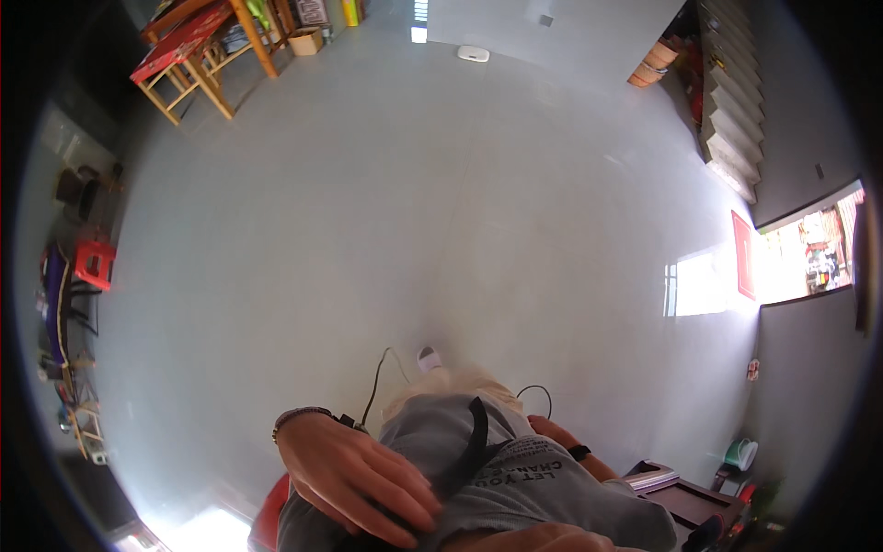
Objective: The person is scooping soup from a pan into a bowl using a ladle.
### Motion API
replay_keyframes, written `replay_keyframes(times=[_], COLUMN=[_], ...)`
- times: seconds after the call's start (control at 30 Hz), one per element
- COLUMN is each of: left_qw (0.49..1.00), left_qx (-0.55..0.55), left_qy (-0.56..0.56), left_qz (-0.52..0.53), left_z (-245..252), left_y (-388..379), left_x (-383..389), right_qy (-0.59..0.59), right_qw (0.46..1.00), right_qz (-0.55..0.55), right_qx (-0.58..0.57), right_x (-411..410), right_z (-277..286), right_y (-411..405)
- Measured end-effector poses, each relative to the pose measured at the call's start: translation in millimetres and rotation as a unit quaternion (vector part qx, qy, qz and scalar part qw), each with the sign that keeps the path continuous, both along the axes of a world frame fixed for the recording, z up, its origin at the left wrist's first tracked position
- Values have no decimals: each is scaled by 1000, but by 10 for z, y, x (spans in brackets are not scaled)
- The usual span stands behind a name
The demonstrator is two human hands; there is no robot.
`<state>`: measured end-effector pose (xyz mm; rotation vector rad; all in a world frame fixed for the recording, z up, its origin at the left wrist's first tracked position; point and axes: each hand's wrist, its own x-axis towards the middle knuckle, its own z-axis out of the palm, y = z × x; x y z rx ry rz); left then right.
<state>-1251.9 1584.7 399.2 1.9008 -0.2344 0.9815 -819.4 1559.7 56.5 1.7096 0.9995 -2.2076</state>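
Observation:
My left hand [359, 469] is bent in across the front of my grey shirt [421, 421], with a bracelet and a black band at its wrist. Its fingertips lie over the lower end of a blurred black strap [476, 435]; the thumb is hidden, so a grip on it cannot be made out. Lower down by my thigh is my right hand [548, 429], beyond a black wristband [579, 452]; its fingers are hidden. Thin cables [376, 376] show beside both legs. Some skin at the bottom edge is too close to identify.
Grey floor [414, 207] lies ahead, with a white flat scale [473, 53] by the far wall. A wooden chair [186, 62] with red cloth and a red plastic stool [95, 264] stand left. Stairs [731, 124], a bright doorway [800, 262] and a dark frame [690, 500] are right.

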Motion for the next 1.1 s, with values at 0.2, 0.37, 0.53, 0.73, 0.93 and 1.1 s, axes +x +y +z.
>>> replay_keyframes(times=[0.2, 0.37, 0.53, 0.73, 0.93, 1.1], left_qw=[996, 995, 978, 995, 999, 996], left_qx=[-10, 37, 84, 31, -6, -85], left_qy=[-38, -13, 61, -3, 1, -29], left_qz=[-74, -95, -180, -98, -43, 16], left_z=[37, -71, -89, -277, -549, -451], left_y=[1192, 2362, 3638, 4782, 5748, 6518], left_x=[-493, -863, -1374, -2146, -3036, -4071], right_qy=[135, 113, 22, -14, -29, -16], right_qw=[982, 988, 998, 999, 997, 996], right_qz=[103, 68, 14, 16, 14, 11], right_qx=[83, 80, 51, 44, 63, 88], right_x=[-127, -543, -1110, -2036, -3142, -4046], right_z=[-316, -507, -108, 9, -173, -208], right_y=[459, 1596, 3126, 4530, 5622, 6297])
